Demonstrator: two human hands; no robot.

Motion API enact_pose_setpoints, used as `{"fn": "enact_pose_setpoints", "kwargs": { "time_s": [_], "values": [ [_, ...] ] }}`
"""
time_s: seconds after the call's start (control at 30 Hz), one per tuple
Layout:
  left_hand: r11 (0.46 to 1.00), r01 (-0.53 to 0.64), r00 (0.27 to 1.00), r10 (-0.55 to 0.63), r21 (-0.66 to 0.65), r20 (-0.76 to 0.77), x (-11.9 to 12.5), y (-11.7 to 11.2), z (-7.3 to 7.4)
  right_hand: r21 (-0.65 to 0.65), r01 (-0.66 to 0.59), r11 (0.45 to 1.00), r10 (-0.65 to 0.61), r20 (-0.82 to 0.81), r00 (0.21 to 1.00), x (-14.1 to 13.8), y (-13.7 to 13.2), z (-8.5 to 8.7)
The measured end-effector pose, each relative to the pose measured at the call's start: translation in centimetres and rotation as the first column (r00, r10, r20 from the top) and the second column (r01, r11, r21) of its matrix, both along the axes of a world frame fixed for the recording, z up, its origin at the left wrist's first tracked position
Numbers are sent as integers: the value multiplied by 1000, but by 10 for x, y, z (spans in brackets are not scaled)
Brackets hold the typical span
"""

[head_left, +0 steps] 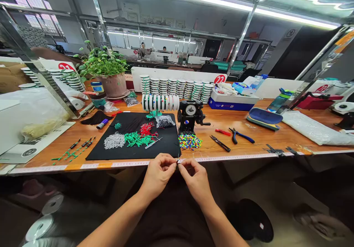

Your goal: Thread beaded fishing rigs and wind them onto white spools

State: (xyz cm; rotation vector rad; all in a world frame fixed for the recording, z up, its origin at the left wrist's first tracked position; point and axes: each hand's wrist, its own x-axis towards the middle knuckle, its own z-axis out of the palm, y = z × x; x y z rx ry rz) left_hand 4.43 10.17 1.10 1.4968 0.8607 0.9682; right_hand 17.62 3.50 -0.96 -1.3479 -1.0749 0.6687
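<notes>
My left hand [159, 175] and my right hand [196, 178] meet at the front edge of the table, thumbs and forefingers pinched. Between the fingertips is a small dark and white piece [177, 161], too small to name; a thin line seems to rise from it. Just beyond lies a black mat [105, 152] with silver-grey small parts [114, 141], green tubes [136, 139], red pieces [146, 129] and a clear bag of dark bits [165, 121]. Multicoloured beads [190, 141] are heaped to the right, below a black hand-cranked machine [190, 117] with a dial and a row of white spools [160, 102].
On the right lie a black cutter-like tool [220, 143], a red pen-like item [222, 132], blue-handled pliers [242, 136] and a blue case [264, 117]. Stacked spools [172, 88] line the back. A potted plant [112, 85] stands left. A measuring tape [124, 164] runs along the edge.
</notes>
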Motion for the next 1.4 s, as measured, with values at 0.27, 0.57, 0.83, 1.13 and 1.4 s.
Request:
{"fn": "enact_pose_setpoints", "kwargs": {
  "time_s": [0.27, 0.57, 0.83, 1.13, 1.4],
  "values": [
    [1000, 5, 1000, -5, -8, -12, -3, 3, 3, 119, 83, 989, -93, 81, 992, -3, -1, 0],
    [1000, 5, 1000, -5, -17, 24, 0, 2, -2, 195, 63, 979, -108, 232, 967, -6, -2, 0],
    [996, -11, 999, 15, 85, -46, -3, -3, -2, 52, 8, 999, -14, 102, 995, -5, -2, 4],
    [946, 32, 974, 43, 322, -224, -7, -3, 7, 130, 23, 991, -66, 336, 939, -14, -8, 9],
    [810, 184, 930, 40, 557, -366, -15, 8, 4, 81, -239, 968, 142, 611, 779, 18, 32, 19]
  ]
}}
